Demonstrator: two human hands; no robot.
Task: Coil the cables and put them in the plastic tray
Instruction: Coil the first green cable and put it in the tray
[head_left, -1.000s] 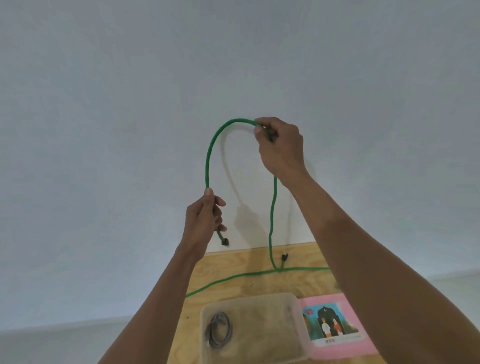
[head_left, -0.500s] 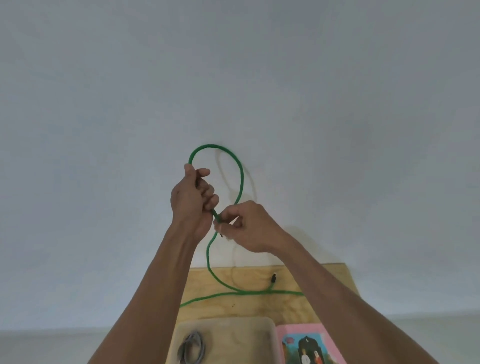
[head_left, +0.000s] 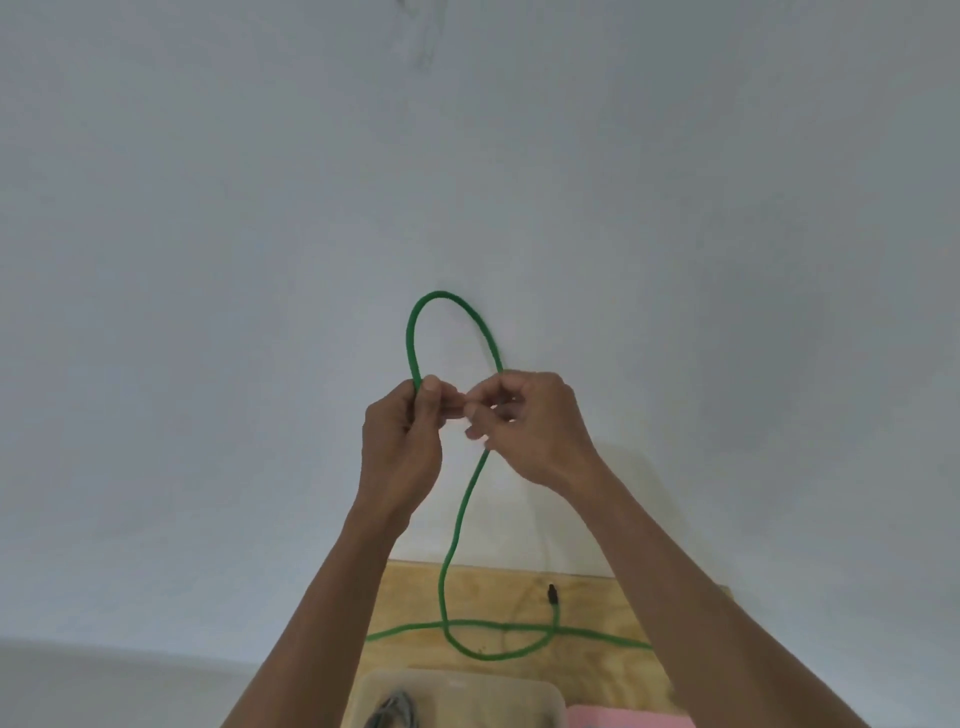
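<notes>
Green cable (head_left: 451, 545) loops above our left hand (head_left: 402, 441) and right hand (head_left: 530, 426), fingers pinching it; we should match loop sizes before the plastic tray (head_left: 457, 691).

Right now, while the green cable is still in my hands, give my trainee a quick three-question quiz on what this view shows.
1. True or false: both hands hold the green cable up in front of the wall, with one loop standing above them.
2. Multiple choice: where does the black plug at the cable's free end lie? A) in the plastic tray B) on the wooden board C) in the right hand
3. Fill in: the plastic tray already holds a coiled ____ cable.

Key: 1 true: the left hand and the right hand both pinch it. 2 B, on the wooden board. 3 grey.
</notes>
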